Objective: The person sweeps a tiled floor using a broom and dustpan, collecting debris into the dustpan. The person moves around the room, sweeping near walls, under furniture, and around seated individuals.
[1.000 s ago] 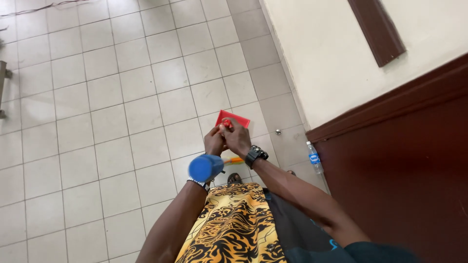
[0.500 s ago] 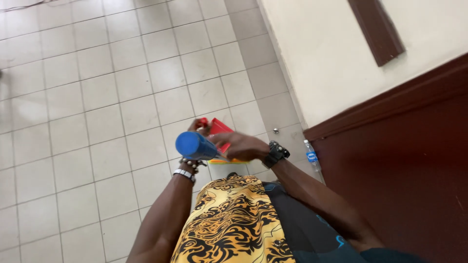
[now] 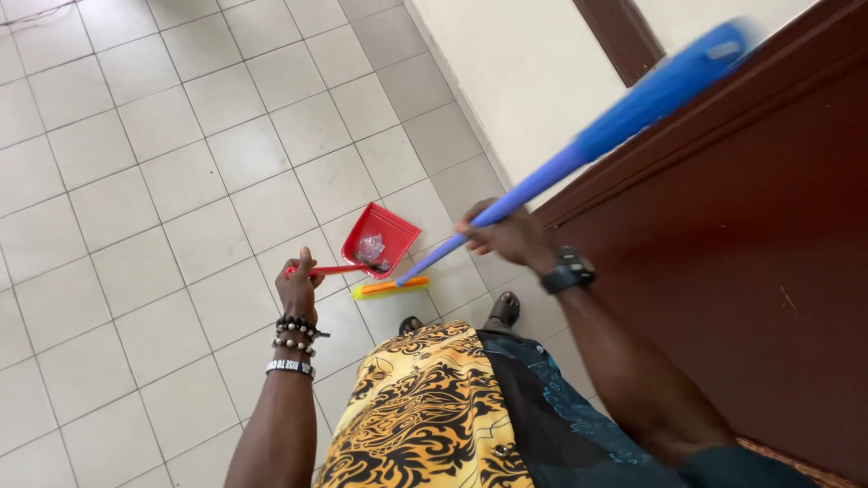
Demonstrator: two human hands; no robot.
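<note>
Head view: left hand (image 3: 298, 287) grips red dustpan (image 3: 381, 239); right hand (image 3: 506, 237) grips blue broom (image 3: 624, 116).

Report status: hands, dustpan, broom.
Left hand grips red dustpan by its handle. Right hand grips blue broom, head on tile floor beside pan. Debris in pan.

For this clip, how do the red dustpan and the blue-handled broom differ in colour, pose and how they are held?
The dustpan is red with a short handle gripped by the left hand; the broom has a long blue handle gripped by the right hand. The dustpan sits low near the tiled floor with crumpled debris inside; the broom slants steeply, its head by the pan. The dustpan looks sharp, the broom's upper handle motion-blurred. Both are plastic-looking cleaning tools.
</note>
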